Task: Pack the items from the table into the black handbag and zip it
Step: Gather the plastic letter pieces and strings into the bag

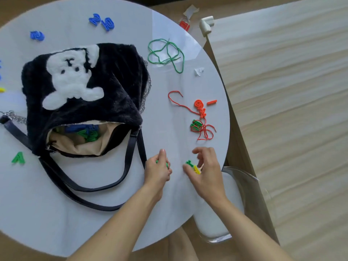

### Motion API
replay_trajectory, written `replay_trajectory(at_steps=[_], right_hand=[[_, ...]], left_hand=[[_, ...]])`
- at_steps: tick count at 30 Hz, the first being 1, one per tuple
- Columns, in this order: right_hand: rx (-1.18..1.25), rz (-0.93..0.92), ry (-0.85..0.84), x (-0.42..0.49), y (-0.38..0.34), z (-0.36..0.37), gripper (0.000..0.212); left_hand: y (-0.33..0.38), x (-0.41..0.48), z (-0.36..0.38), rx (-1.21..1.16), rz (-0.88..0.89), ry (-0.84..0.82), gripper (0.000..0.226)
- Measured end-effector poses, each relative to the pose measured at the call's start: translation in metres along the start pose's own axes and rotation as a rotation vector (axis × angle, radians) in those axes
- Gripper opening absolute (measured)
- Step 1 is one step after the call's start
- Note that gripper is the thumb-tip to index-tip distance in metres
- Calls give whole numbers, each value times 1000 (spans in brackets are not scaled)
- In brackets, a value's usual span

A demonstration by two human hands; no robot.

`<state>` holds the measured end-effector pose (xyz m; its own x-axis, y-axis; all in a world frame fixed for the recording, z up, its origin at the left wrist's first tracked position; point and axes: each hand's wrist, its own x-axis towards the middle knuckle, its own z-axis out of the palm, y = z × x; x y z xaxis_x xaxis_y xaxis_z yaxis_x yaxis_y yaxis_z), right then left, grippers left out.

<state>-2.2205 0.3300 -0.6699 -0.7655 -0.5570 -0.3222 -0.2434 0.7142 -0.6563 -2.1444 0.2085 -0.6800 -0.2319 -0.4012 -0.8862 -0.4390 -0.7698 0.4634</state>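
Our left hand [158, 170] grips a green piece [162, 164]. Under our right hand [206, 170] lie letters [189, 162]; grip unclear. They seem light, hard; we pinch edges.

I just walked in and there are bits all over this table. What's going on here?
A person is packing plastic letters and numbers into the black handbag, which lies unzipped on the white table with blue and green pieces already inside. The left hand grips a green piece; the right hand pinches a yellow piece beside a green T. Blue numbers, a green A, orange pieces, a green cord and a red cord are still out.
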Motion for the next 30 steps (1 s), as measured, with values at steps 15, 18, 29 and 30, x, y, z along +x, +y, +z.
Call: replay_trajectory(at_steps=[15,18,29,30], right_hand=[[-421,-192,-190,-4,46,15,41],[-455,-269,-242,-5,40,15,54],[-515,-369,-358,1,26,23,26],[-516,-366,-366,1,25,23,27]], left_hand=[[-29,0,-5,73,-46,5,43],[-27,2,-6,79,-30,25,42],[-28,1,-9,119,-11,27,38],[-27,1,-9,120,-13,30,38]])
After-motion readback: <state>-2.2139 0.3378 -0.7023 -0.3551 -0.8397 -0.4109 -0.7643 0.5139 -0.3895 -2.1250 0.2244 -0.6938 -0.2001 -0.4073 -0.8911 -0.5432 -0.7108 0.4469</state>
